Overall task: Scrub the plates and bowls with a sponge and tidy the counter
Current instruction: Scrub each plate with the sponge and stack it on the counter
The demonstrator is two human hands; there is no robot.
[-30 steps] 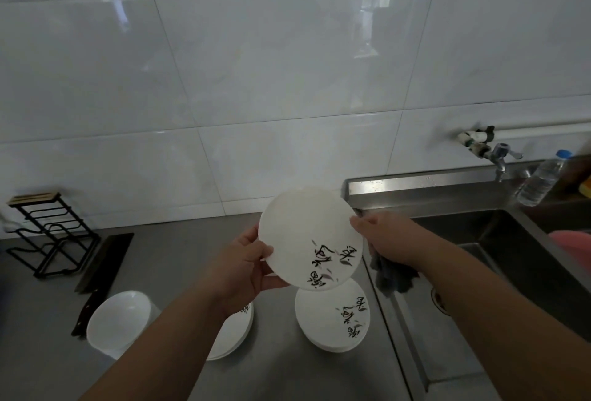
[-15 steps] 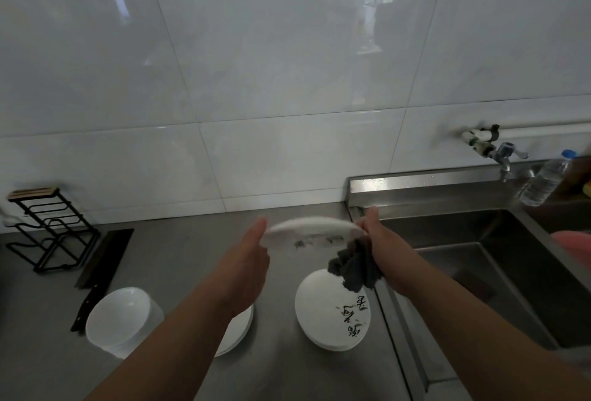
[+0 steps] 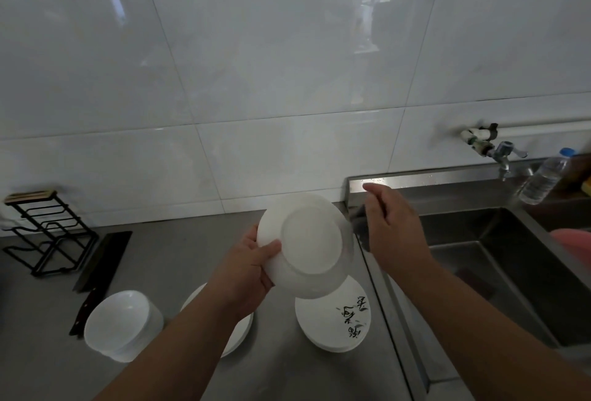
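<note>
Plate flipped over | left grip pinches rim | right grip clutches half-hidden sponge

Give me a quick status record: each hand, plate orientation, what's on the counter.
left hand: grips plate by rim
plate: underside toward camera, lifted above counter
right hand: holds dark sponge at plate's right edge
counter: marked stack, second stack partly under left arm, bowls, knife, rack
sink: right of counter

left grip: bare | right grip: bare | forearms: 2, bare
</note>
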